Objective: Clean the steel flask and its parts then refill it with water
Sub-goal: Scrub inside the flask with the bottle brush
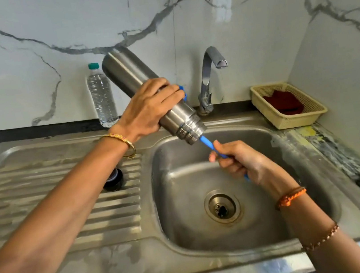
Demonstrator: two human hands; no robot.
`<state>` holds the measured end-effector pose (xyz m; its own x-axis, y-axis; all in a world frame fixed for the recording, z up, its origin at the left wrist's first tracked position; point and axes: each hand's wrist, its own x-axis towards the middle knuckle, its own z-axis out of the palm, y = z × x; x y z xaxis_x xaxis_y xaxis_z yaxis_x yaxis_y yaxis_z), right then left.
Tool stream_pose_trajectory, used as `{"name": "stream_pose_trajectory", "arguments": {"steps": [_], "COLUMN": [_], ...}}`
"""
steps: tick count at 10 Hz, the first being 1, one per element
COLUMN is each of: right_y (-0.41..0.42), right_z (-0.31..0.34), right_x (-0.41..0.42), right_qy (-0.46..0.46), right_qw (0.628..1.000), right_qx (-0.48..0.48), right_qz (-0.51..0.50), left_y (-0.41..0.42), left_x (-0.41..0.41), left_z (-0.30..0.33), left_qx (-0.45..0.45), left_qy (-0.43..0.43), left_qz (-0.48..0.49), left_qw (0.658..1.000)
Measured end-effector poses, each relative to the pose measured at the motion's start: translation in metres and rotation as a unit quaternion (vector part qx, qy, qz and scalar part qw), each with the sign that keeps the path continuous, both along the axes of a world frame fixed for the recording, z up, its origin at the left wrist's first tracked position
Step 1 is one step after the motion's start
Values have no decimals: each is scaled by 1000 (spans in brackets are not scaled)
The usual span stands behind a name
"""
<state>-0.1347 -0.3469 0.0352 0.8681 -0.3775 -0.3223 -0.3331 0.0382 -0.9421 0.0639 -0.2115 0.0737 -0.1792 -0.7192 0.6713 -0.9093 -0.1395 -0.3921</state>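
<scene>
My left hand grips the steel flask around its middle, holding it tilted over the sink basin with its open threaded mouth pointing down and to the right. My right hand grips the blue handle of a brush whose head is hidden inside the flask's mouth. A small blue piece shows behind the fingers of my left hand. The flask's dark cap lies on the ribbed drainboard, partly hidden by my left forearm.
A plastic water bottle with a green cap stands against the marble wall. The tap rises behind the basin; no water runs from it. A beige basket with a dark red cloth sits at the back right. The drain is open.
</scene>
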Motion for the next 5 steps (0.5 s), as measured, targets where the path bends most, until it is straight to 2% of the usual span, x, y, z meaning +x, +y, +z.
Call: {"name": "stream_pose_trajectory", "arguments": {"steps": [1, 2, 3, 4, 5], "right_y": [-2, 9, 15, 13, 11], "right_z": [-4, -24, -26, -10, -9], "right_x": [-5, -11, -18, -26, -27], "right_qy": [-52, -126, -141, -31, -106], "right_qw": [783, 667, 956, 981, 964], "right_qx": [-607, -710, -231, 185, -224], "right_qz": [-126, -187, -114, -40, -100], "left_y": [2, 2, 5, 5, 3], "left_x": [3, -6, -19, -26, -18], "left_z": [4, -2, -16, -8, 3], "left_qx": [-13, -54, -91, -77, -68], "left_qy": [21, 48, 34, 3, -9], "left_qz": [36, 22, -15, -41, 2], "left_qw": [999, 997, 995, 996, 998]}}
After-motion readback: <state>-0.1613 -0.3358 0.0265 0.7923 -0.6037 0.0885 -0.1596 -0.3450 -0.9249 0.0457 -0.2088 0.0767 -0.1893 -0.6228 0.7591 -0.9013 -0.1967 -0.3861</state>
